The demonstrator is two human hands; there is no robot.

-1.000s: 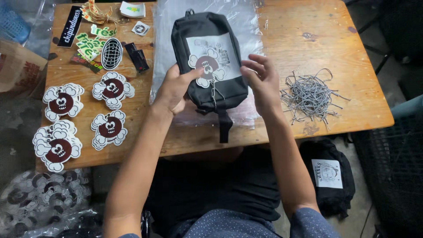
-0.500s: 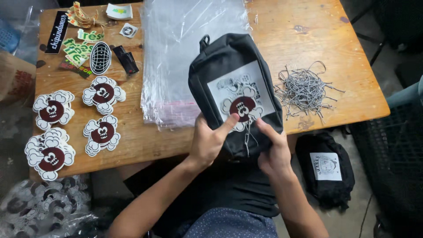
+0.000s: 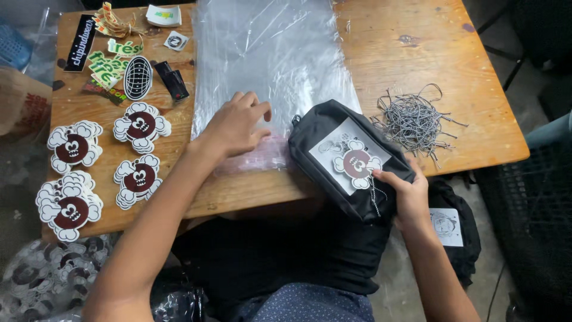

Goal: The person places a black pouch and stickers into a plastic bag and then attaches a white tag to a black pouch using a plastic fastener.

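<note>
Black zip pouch (image 3: 348,161) at lower centre-right of the frame, tilted, half on the front edge of the worktop (image 3: 411,53) and half over the lap, white label panel up. Gripped at its lower right end by the right hand (image 3: 405,194), fingers closed on the fabric, thumb pinning a cloud-edged maroon hang tag (image 3: 357,164) and its speckled string against the panel, seemingly to keep the tag flat and facing up. Left hand (image 3: 235,126) just left of the pouch, palm down and fingers spread, pressed onto the near end of a stack of clear plastic bags (image 3: 268,53), nothing clasped; probably holding the slippery stack steady or feeling for the top bag's opening. Bags running from there up to the top centre of the frame. Right of the pouch, a loose tangle of speckled tag strings (image 3: 414,119), within easy reach. At left, four piles of matching cloud-shaped tags (image 3: 140,125), sorted side by side. Upper left, assorted stickers (image 3: 137,77), green, black and white. Lower right, below the worktop, another black pouch (image 3: 456,220) on the floor.
</note>
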